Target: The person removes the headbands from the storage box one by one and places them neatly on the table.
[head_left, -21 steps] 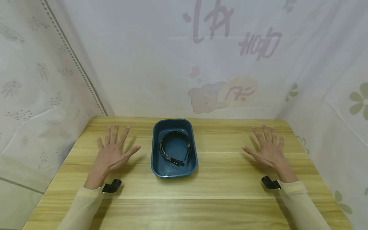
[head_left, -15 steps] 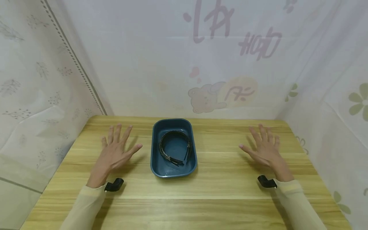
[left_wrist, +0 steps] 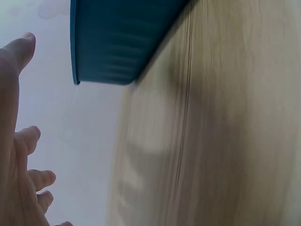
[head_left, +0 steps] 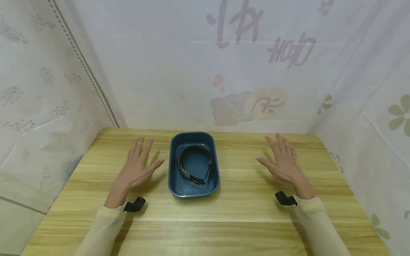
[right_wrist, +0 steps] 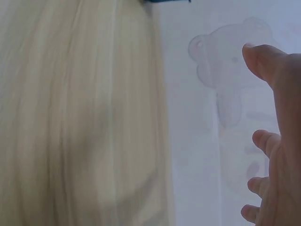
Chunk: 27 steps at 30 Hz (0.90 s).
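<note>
A dark blue rectangular tray (head_left: 193, 193) stands in the middle of the table, seen in the head view. Several thin black headbands (head_left: 184, 170), some with a glittery texture, lie nested together inside it. To the tray's left, my left hand (head_left: 136, 169) is held above the table with fingers spread, holding nothing; its thumb points at the tray's near side without touching. My right hand (head_left: 283, 163) hovers farther off on the tray's right, fingers also spread and holding nothing. The left wrist view shows the tray's outer wall (left_wrist: 117, 42) beyond the thumb.
The wooden table (head_left: 205, 236) reaches back to a pale printed cloth (head_left: 153, 71) with a bear figure and lettering. Patterned cloth also hangs at both sides. A small black camera mount (head_left: 135, 205) sits on the left wrist, another (head_left: 285, 199) on the right.
Both hands have moved inward toward the tray, the left one going right and the right one going left. The tray and headbands have stayed in place.
</note>
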Each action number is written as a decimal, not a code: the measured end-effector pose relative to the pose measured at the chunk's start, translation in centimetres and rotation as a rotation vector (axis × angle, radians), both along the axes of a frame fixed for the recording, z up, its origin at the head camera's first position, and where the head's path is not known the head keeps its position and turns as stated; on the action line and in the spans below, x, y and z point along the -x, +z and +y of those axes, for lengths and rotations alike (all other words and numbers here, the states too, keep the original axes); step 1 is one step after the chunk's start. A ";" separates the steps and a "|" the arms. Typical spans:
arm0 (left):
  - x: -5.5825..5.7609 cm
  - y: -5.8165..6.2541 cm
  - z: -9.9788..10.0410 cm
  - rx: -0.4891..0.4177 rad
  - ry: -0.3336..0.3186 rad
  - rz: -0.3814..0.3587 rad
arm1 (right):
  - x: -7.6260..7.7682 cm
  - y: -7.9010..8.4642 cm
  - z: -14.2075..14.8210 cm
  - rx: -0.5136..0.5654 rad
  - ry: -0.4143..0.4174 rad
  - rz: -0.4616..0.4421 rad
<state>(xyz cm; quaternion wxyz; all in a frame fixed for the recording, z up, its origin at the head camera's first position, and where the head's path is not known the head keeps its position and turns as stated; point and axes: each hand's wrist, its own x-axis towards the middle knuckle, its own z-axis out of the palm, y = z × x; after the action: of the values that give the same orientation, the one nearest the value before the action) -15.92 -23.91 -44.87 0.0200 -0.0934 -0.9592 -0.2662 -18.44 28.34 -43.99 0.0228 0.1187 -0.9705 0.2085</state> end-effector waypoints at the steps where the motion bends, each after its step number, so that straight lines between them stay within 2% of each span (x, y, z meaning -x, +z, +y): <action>1: 0.0 0.0 0.2 -0.014 -0.006 0.002 | 0.1 0.1 -0.3 0.004 0.006 0.004; 9: -0.3 -0.1 1.5 -0.105 -0.037 -0.024 | 0.7 0.7 -2.8 0.036 0.052 -0.017; 16: -0.6 -0.1 2.3 -0.161 -0.054 0.009 | 1.1 1.2 -4.7 0.053 0.100 -0.010; 21: -0.8 0.0 2.9 -0.207 -0.075 0.004 | 1.4 1.8 -6.1 0.044 0.125 0.006; 27: -0.8 -0.3 3.4 -0.312 -0.092 -0.004 | 1.7 2.4 -7.5 0.035 0.162 0.008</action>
<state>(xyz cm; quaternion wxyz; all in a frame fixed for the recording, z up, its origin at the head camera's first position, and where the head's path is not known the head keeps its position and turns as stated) -15.10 -20.50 -45.12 0.0200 -0.1326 -0.9010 -0.4127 -20.18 20.82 -41.62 0.0119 0.1971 -0.9539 0.2261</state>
